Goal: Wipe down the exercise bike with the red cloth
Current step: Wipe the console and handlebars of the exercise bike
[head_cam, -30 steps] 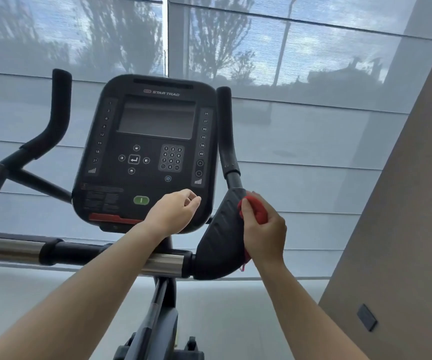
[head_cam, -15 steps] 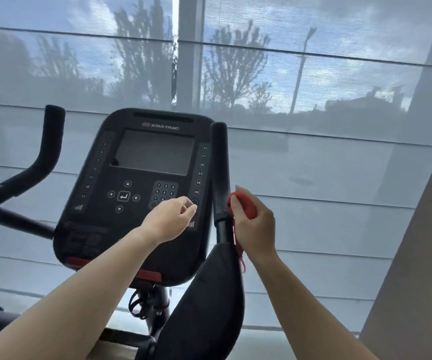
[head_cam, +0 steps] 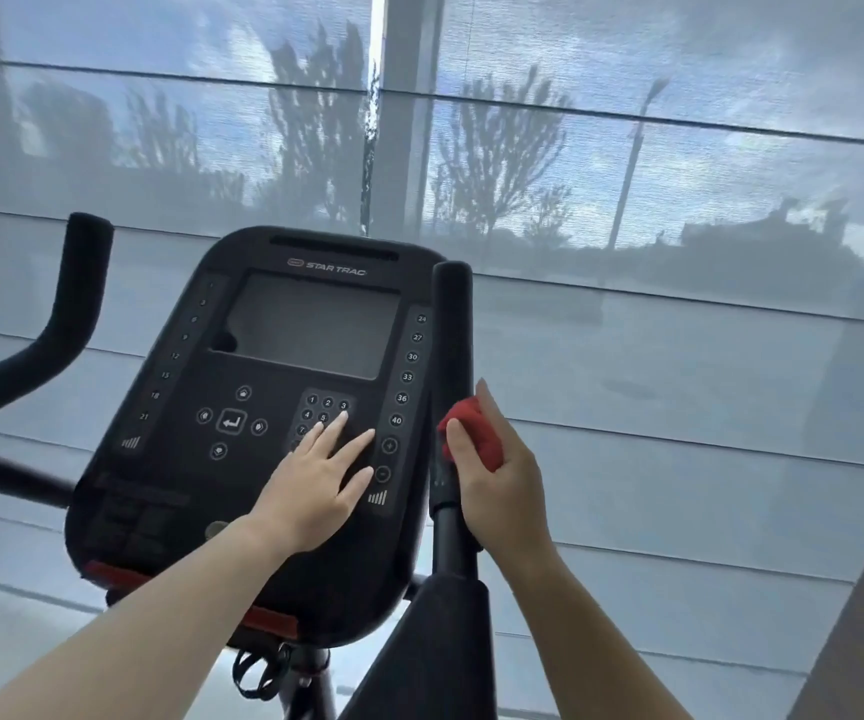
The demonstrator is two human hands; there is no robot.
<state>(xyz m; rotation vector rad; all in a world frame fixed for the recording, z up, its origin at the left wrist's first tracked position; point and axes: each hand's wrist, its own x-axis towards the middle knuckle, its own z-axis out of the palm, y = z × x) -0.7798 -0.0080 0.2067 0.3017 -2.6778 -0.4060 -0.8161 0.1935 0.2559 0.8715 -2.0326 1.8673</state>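
Left hand (head_cam: 315, 485) now flat on console (head_cam: 170, 459), red cloth (head_cam: 476, 428) against handlebar (head_cam: 452, 324)

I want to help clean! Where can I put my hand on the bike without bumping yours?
Free: the screen above the left hand, the arrow buttons left of it, and the left handlebar. Crowded: the keypad under the left hand, and the right handlebar where the right hand holds the red cloth against it.
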